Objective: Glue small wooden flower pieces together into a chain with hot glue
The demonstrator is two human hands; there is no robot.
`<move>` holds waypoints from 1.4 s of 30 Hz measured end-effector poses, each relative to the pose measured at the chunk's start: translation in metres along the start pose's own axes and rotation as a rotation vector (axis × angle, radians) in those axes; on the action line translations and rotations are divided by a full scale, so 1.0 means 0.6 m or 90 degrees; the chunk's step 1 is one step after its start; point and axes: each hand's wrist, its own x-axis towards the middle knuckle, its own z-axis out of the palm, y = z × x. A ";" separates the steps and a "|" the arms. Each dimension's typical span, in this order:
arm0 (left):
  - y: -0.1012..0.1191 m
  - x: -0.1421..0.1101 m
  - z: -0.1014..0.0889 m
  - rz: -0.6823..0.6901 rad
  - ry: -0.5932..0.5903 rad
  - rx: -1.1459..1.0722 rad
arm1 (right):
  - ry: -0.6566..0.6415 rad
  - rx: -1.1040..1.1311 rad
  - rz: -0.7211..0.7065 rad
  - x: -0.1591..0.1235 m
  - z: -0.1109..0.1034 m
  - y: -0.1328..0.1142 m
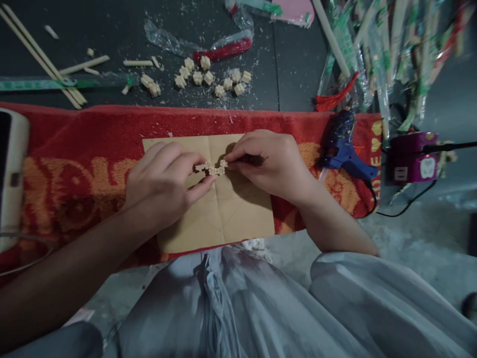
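Note:
Both hands meet over a creased tan sheet of paper (223,214) that lies on a red and orange towel (82,164). My left hand (164,181) pinches the left end of a small cluster of pale wooden pieces (212,168). My right hand (266,161) pinches the cluster's right end with thumb and fingers. The cluster hangs just above the paper, between the fingertips.
Several similar small wooden bundles (208,77) lie on the dark floor beyond the towel, with chopsticks (40,57) at the far left and wrapped chopsticks (376,44) at the right. A blue glue gun (345,146) rests on the towel's right end, beside a purple socket block (412,156).

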 end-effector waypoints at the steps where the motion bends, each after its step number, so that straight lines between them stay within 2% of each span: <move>1: 0.000 0.000 -0.001 -0.003 -0.004 -0.002 | -0.001 0.004 0.001 0.000 0.000 0.001; 5: 0.000 0.000 -0.001 -0.006 -0.021 0.013 | -0.006 0.016 -0.010 0.001 0.000 0.005; 10: -0.003 -0.004 0.008 0.026 0.032 0.036 | -0.017 0.037 -0.033 0.003 -0.002 0.008; 21: -0.002 -0.003 0.002 0.009 -0.012 0.036 | -0.009 0.065 -0.070 0.003 -0.002 0.014; 26: -0.001 -0.002 0.002 0.026 0.011 0.031 | -0.009 0.056 -0.066 0.002 -0.002 0.012; 33: 0.000 0.003 -0.009 0.004 -0.042 0.021 | -0.011 0.053 -0.067 0.003 -0.001 0.013; 42: -0.002 0.000 0.007 0.073 0.048 0.051 | -0.006 0.057 -0.075 0.002 -0.002 0.013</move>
